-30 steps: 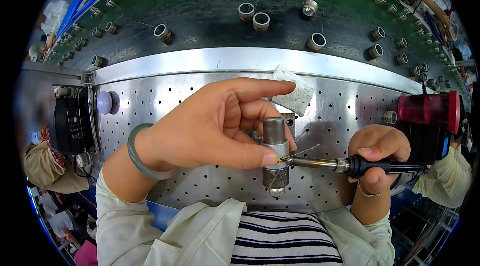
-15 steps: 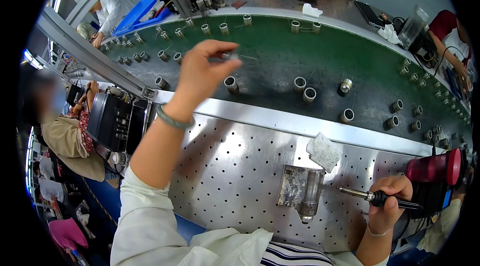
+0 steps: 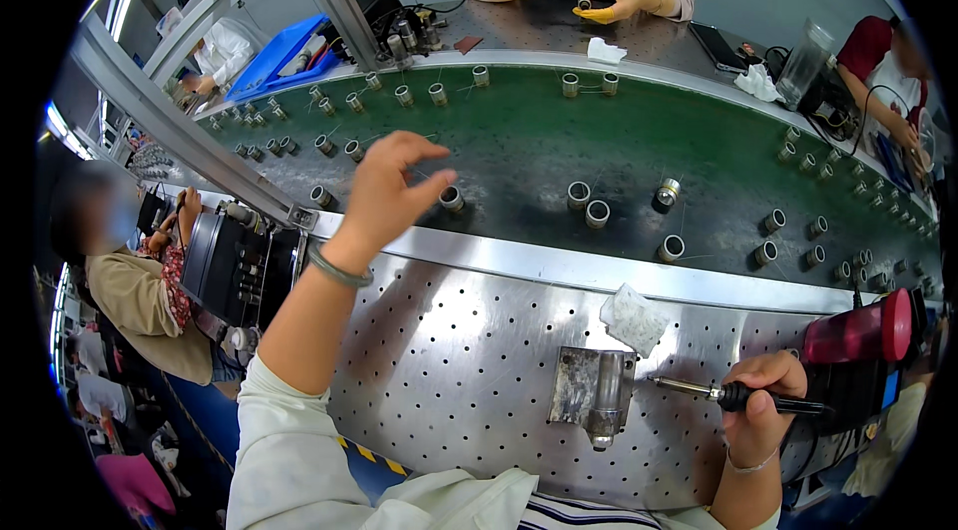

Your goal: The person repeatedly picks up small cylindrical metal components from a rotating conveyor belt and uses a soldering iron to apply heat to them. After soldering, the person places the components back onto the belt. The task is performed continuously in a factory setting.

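Note:
My left hand [image 3: 384,193] reaches over the green conveyor belt [image 3: 519,131], thumb and forefinger apart in a C shape, with nothing seen between them. Just past the thumb stands a short metal cylinder [image 3: 452,199]; a thin wire shows by the fingertips. My right hand [image 3: 763,400] grips a black-handled soldering iron [image 3: 733,396], its metal tip pointing left. Left of that tip lies a worn metal holding block [image 3: 589,395] with a rounded trough, on the perforated metal worktop [image 3: 469,360]. A crumpled whitish cloth [image 3: 635,320] touches or nearly touches the block's far edge.
Several metal cylinders with thin wires stand along the belt; one shiny cylinder [image 3: 667,194] leans. A red container [image 3: 858,326] stands at right. A metal frame post [image 3: 215,136] crosses the left. Across the belt, a co-worker's yellow-covered fingers [image 3: 599,6] hold a small part.
My left hand has come nearer and its fingers have parted; the small wired part that appeared in its pinch is no longer there. The right hand keeps the soldering iron. The view has shifted slightly.

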Tool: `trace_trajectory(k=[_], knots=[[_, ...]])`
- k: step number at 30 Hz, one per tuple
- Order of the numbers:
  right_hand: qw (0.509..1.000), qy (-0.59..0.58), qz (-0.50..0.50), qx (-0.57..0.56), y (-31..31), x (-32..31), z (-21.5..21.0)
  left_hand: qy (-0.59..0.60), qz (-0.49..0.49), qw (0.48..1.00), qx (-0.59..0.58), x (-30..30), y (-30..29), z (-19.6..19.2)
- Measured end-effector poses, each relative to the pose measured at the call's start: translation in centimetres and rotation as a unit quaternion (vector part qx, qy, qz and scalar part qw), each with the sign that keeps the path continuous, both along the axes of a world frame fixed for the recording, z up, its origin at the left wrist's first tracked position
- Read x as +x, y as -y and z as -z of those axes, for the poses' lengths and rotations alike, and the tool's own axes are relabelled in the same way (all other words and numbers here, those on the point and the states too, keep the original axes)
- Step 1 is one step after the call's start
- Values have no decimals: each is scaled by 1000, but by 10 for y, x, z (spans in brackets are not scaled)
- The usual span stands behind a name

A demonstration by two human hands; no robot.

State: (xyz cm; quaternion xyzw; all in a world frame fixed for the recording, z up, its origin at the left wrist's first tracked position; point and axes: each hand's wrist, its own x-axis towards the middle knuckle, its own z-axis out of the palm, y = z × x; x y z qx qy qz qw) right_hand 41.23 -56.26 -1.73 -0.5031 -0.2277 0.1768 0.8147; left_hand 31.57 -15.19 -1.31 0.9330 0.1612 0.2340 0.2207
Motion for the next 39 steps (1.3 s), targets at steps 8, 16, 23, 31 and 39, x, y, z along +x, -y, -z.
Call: trace_trajectory(k=[8,16,23,31,39], knots=[[1000,10,-5,-2,3,-2,-3,-70,-11,992,101,-20,4,22],[999,-8,-20,-37,9,-2,-7,40,127,985,109,45,75,12],[1000,-2,-10,-29,17,3,-12,-10,80,992,-102,75,83,39],[998,-4,-6,-55,14,-3,-11,-113,181,764,-609,5,137,-23],[999,-5,-20,-49,6,-3,-9,-157,245,660,-692,-2,152,-23]])
